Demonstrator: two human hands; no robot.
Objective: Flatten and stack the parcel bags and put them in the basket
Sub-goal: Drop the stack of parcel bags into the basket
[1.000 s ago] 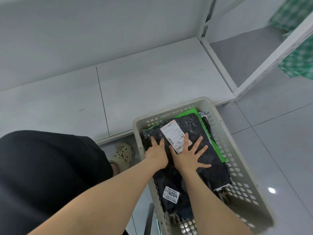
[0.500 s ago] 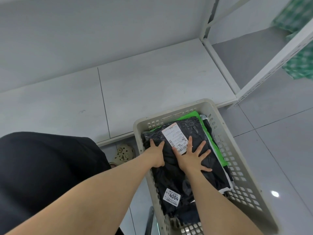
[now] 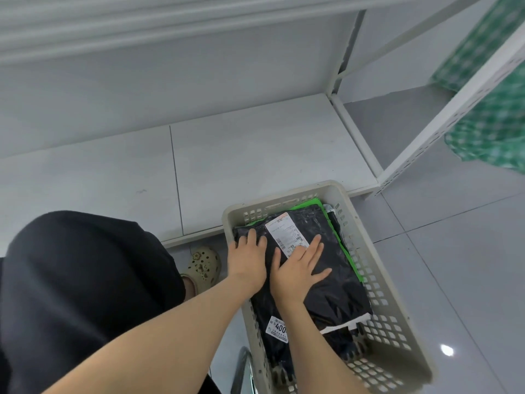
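Observation:
A beige perforated plastic basket [image 3: 377, 294] stands on the floor at lower right. Inside lies a stack of parcel bags: a black bag [image 3: 338, 285] with a white shipping label [image 3: 285, 231] on top, a green bag [image 3: 345, 251] showing at its far and right edges, and more dark bags beneath. Both my hands lie flat on the top bag. My left hand [image 3: 247, 258] presses its left side with fingers straight. My right hand [image 3: 298, 270] presses the middle, fingertips on the label's lower part.
A low white shelf board [image 3: 255, 155] runs behind the basket, with a perforated white upright [image 3: 443, 123] at right. Green checked cloth [image 3: 494, 123] hangs at far right. My black-clad knee [image 3: 71, 294] and a beige clog [image 3: 203, 264] are left of the basket.
My right hand's fingers have drawn closer together and slid a little up onto the label. The left hand stays pressed on the bag's left side. The camera view shifted slightly.

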